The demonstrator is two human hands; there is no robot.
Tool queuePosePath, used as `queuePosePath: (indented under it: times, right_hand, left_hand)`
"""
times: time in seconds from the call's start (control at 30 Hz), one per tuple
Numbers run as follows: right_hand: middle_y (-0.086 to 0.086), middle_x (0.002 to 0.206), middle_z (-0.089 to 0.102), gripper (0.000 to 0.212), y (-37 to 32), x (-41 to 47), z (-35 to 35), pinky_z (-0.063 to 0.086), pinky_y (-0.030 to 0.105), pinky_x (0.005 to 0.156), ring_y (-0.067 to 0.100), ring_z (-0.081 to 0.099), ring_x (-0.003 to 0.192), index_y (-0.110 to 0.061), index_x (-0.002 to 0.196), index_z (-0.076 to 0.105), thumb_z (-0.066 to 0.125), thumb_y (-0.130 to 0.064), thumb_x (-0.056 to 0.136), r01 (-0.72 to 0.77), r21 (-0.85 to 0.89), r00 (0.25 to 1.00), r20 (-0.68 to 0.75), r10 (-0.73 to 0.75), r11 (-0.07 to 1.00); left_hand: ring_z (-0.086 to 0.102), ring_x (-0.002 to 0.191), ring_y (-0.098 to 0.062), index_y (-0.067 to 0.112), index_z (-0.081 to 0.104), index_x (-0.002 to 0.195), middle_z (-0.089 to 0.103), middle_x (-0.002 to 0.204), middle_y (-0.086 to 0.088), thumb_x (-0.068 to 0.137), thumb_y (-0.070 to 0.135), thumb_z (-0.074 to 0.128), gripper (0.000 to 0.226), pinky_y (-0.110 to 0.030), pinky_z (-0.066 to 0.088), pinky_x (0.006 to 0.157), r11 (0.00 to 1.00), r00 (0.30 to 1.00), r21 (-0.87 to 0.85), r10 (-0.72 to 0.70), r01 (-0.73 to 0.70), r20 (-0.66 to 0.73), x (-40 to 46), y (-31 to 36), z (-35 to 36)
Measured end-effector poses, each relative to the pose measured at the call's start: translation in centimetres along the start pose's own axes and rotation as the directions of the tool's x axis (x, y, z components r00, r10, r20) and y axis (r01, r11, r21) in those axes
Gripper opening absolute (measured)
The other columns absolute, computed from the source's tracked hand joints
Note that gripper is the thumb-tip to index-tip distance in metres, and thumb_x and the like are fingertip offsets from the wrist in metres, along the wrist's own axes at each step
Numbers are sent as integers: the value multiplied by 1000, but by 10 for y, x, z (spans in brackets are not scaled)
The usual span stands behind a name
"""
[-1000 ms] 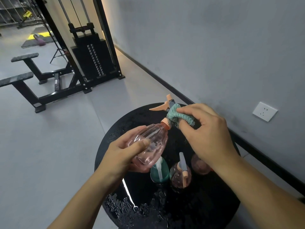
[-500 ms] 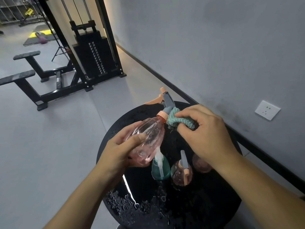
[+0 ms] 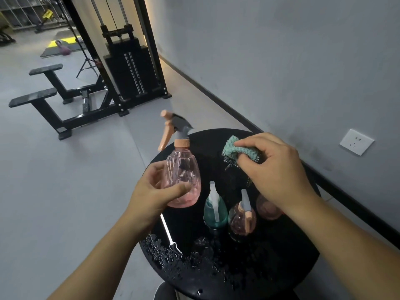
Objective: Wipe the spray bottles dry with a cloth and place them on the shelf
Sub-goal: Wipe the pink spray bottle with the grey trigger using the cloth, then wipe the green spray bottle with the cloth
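Now that my left hand (image 3: 155, 195) has tipped the pink bottle (image 3: 183, 180) upright, my right hand (image 3: 275, 167) pinches the cloth (image 3: 234, 149) clear of it. Wiping looks finished; shelving comes next, I reckon.

1. Readable text, labels, brands, numbers: none found in the head view.
2. Pink spray bottle (image 3: 183, 180): clear body, no label showing; same for the teal bottle (image 3: 215, 212) beside it.
3. Weight stack (image 3: 132, 72), far left: pale marks run down its plates; too small to read.
4. Wall socket (image 3: 356, 142), right: unmarked.
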State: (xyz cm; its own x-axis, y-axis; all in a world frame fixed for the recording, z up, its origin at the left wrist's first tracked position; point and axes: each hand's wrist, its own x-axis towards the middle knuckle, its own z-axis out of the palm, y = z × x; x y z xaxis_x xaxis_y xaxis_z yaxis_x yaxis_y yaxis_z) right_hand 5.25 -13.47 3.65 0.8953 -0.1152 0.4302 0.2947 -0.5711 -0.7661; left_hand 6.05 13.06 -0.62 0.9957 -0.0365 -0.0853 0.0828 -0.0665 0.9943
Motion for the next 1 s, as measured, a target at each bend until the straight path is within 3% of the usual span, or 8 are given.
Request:
queuePosePath:
  times: [0.1, 0.27, 0.4, 0.5, 0.63, 0.8, 0.87, 1.0]
  right_hand:
    - [-20, 108, 68, 25, 0, -3, 2, 46, 3, 79, -6, 63, 100, -27, 107, 79, 74, -12, 88, -20, -4, 1000, 21, 20, 1000]
    - [-19, 106, 68, 25, 3, -7, 10, 45, 2, 78, -6, 62, 98, -28, 107, 79, 73, -13, 88, -32, -40, 997, 63, 34, 999]
    - [-21, 106, 68, 25, 2, -9, 16, 46, 3, 79, -7, 62, 99, -29, 108, 79, 73, -15, 88, -36, -50, 995, 93, 41, 998]
    - [-21, 106, 67, 25, 1, -8, 21, 44, 1, 78, -8, 61, 99, -30, 106, 79, 73, -15, 88, -44, -43, 995, 92, 48, 998]
    - [-21, 107, 67, 26, 2, -7, 26, 45, 1, 79, -7, 61, 99, -30, 108, 79, 73, -15, 88, -37, -48, 993, 109, 42, 998]
    - [-21, 107, 68, 26, 5, -3, 30, 47, 4, 80, -4, 63, 100, -34, 106, 79, 74, -16, 87, -37, -62, 992, 119, 44, 997]
    - [-21, 107, 68, 26, 7, -2, 30, 47, 5, 80, -3, 63, 100, -34, 105, 79, 75, -15, 87, -41, -56, 993, 112, 47, 998]
    - [-20, 106, 68, 27, 11, -2, 30, 46, 3, 80, -4, 63, 99, -33, 104, 80, 76, -12, 86, -48, -53, 993, 109, 54, 997]
  left_hand:
    - [76, 108, -21, 24, 64, 125, 78, 117, -1, 52, 41, 99, 83, -42, 59, 98, 983, 999, 183, 36, -29, -31, -3, -9, -7]
    - [76, 102, -11, 35, 65, 123, 79, 110, 5, 71, 18, 100, 65, -34, 60, 95, 935, 1000, 354, 6, 2, -24, -6, -32, -16]
    - [73, 95, -8, 47, 64, 118, 75, 109, 11, 69, 25, 100, 65, -36, 60, 95, 870, 999, 493, -20, 30, -27, -7, -54, -23]
    - [69, 93, -2, 52, 52, 101, 69, 103, 21, 68, 29, 101, 64, -19, 52, 77, 847, 996, 525, -64, 83, -54, -7, -66, -25]
    - [66, 86, 2, 44, 52, 100, 69, 100, 18, 70, 30, 99, 58, -14, 45, 65, 804, 993, 583, -107, 116, -50, -2, -85, -26]
    - [64, 86, 0, 40, 51, 117, 64, 97, 23, 73, 30, 98, 65, -14, 45, 69, 787, 989, 601, -143, 141, -45, 5, -101, -26]
    - [67, 89, -8, 41, 50, 120, 65, 100, 21, 73, 31, 98, 67, -21, 49, 73, 791, 987, 593, -149, 153, -56, 9, -108, -26]
    - [66, 90, -4, 42, 48, 127, 69, 104, 15, 76, 29, 97, 71, -19, 47, 72, 800, 986, 578, -158, 163, -59, 14, -118, -24]
